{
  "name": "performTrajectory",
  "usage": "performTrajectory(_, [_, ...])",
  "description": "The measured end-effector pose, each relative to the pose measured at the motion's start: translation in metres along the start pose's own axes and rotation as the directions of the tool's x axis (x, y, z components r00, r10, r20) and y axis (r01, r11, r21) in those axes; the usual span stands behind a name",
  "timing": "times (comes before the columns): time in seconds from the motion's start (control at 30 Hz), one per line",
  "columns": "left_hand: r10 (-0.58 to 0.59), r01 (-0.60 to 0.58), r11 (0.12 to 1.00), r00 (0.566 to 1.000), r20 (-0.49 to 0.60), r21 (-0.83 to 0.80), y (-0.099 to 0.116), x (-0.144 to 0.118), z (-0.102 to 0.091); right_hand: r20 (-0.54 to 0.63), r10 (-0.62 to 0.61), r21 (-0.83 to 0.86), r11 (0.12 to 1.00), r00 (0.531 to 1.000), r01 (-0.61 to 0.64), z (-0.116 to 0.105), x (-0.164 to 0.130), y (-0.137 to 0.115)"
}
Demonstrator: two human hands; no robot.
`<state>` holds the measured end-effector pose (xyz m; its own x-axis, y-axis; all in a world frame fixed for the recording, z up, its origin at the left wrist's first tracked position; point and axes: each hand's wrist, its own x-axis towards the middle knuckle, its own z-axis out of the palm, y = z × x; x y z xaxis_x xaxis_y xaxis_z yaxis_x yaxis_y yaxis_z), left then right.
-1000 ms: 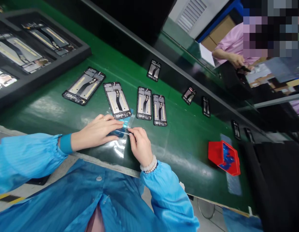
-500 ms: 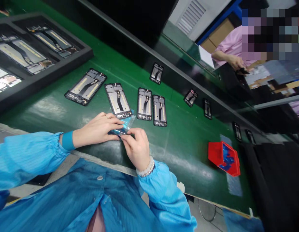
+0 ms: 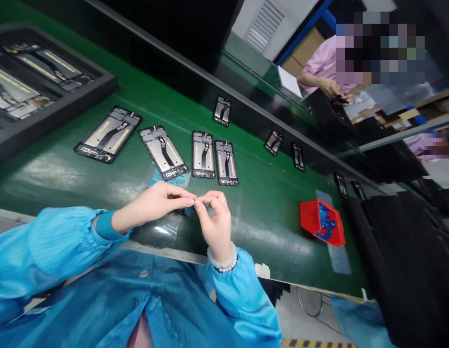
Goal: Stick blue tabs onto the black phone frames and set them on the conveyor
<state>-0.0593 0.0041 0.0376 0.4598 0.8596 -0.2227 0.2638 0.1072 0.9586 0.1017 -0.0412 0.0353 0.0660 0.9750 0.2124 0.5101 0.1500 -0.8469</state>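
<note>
Head cam view: both hands meet just above the near edge of the green belt (image 3: pixel 101 169). Left hand (image 3: pixel 152 205) and right hand (image 3: pixel 215 224) have their fingertips pressed together, pinching something tiny between them; it's too small to make out, only a bit of blue shows under the fingers. A clear film sheet (image 3: pixel 166 227) lies flat on the belt right below the hands, at about 6 o'clock from the pinch. At 12 o'clock from the hands, four phone frames (image 3: pixel 162 152) sit in a row, backs open. A red bin (image 3: pixel 322 223) with blue scraps is off at 3 o'clock, well apart. A black tray (image 3: pixel 65 104) sits at 10 o'clock. Another person in a pink sleeve (image 3: pixel 322 65) works at 1 o'clock, far side.
</note>
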Motion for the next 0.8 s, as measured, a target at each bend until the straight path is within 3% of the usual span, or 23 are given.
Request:
performTrajectory(0.07, [-0.023,0.018,0.997,0.997,-0.078,-0.072,0.001,0.003,0.007,-0.158,0.021,0.023,1.0,0.987,-0.018,0.005,-0.003,0.001])
performTrajectory(0.13, [-0.027,0.007,0.992,0.986,-0.162,-0.122,0.003,0.006,0.012,-0.247,0.139,0.152,0.983,0.959,-0.103,0.008,-0.004,0.003])
performTrajectory(0.17, [-0.03,0.001,0.989,0.98,-0.197,-0.145,0.005,0.006,0.014,-0.222,0.22,0.248,0.955,0.95,-0.163,0.009,-0.005,0.004])
performTrajectory(0.23, [-0.032,-0.012,0.984,0.97,-0.239,-0.179,0.008,0.007,0.017,-0.063,0.356,0.428,0.854,0.932,-0.297,0.012,-0.007,0.004])
performTrajectory(0.33, [-0.009,-0.042,0.982,0.963,-0.268,-0.184,0.011,0.009,0.022,0.094,0.448,0.572,0.707,0.889,-0.416,0.016,-0.013,0.0])
performTrajectory(0.4, [0.026,-0.071,0.985,0.961,-0.276,-0.155,0.009,0.011,0.023,0.077,0.465,0.599,0.685,0.882,-0.414,0.014,-0.013,-0.003])
performTrajectory(0.47, [0.083,-0.119,0.986,0.955,-0.286,-0.113,0.007,0.015,0.02,0.05,0.42,0.556,0.742,0.906,-0.374,0.005,0.0,-0.002])
performTrajectory(0.53, [0.117,-0.154,0.984,0.939,-0.323,-0.089,0.004,0.019,0.013,0.015,0.325,0.418,0.857,0.945,-0.301,-0.012,0.034,0.006])
performTrajectory(0.6, [0.107,-0.143,0.987,0.916,-0.386,-0.066,0.002,0.023,0.005,-0.024,0.25,0.139,0.96,0.968,-0.244,-0.031,0.09,0.018])
performTrajectory(0.67, [0.124,-0.133,0.991,0.904,-0.409,0.007,0.0,0.024,0.001,-0.081,0.266,-0.25,0.927,0.96,-0.278,-0.043,0.156,0.032])
performTrajectory(0.8, [0.237,-0.184,0.962,0.929,-0.286,0.2,-0.007,0.026,0.001,-0.14,0.326,-0.421,0.835,0.935,-0.354,-0.025,0.268,0.05])
